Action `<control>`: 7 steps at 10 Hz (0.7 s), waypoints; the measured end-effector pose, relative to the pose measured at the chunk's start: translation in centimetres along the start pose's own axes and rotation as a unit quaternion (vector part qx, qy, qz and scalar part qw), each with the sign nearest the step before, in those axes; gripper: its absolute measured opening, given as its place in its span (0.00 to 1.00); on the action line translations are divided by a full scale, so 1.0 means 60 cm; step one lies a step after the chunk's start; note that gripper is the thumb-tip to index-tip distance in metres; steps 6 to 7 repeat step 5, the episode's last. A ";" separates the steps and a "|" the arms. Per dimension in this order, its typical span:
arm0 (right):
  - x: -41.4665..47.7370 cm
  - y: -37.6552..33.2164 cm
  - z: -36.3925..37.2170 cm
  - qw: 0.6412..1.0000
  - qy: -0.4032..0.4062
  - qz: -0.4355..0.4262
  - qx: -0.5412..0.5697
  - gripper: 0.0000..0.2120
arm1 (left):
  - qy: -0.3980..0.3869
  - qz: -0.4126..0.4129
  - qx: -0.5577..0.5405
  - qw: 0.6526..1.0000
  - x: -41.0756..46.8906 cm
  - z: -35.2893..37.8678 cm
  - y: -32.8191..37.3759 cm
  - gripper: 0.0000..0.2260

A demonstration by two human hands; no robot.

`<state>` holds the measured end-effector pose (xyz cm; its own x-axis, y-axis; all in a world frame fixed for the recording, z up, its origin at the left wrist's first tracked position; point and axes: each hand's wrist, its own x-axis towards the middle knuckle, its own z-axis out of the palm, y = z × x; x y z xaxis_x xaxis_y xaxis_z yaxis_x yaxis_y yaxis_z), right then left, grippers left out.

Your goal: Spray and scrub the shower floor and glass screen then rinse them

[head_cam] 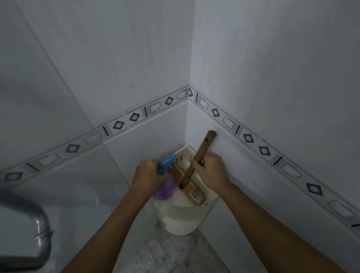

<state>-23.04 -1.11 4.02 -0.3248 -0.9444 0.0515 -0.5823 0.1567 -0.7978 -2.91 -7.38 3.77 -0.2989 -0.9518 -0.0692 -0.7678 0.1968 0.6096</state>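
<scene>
My left hand (147, 174) grips the neck of a purple spray bottle (164, 189) with a blue trigger head, held at the left edge of a cream corner shelf (179, 203). My right hand (209, 172) is wrapped around the wooden handle of a scrub brush (193, 191). The brush's wooden head lies on the top tier of the shelf, and its handle tilts up toward the right wall. Below the shelf shows a patch of mottled grey shower floor (168, 259).
White tiled walls with a grey patterned border (134, 117) meet in the corner behind the shelf. A grey metal pipe (38, 239) curves in at the lower left. The shelf has lower tiers under the top one.
</scene>
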 end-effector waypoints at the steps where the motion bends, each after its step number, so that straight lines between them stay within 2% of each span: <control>1: 0.002 0.000 -0.003 1.000 -0.005 -0.004 -0.007 0.18 | 0.001 0.006 0.011 1.000 0.004 -0.001 -0.002 0.07; 4: -0.008 -0.011 -0.004 1.000 -0.003 0.010 -0.010 0.16 | -0.017 0.016 0.005 1.000 0.000 0.007 -0.003 0.07; 5: -0.022 -0.019 0.001 0.999 -0.008 0.044 -0.009 0.09 | -0.055 0.014 0.025 0.998 0.000 -0.007 0.002 0.11; 7: -0.022 -0.019 0.001 0.999 -0.008 0.044 -0.009 0.09 | -0.055 0.014 0.025 0.998 0.000 -0.007 0.002 0.11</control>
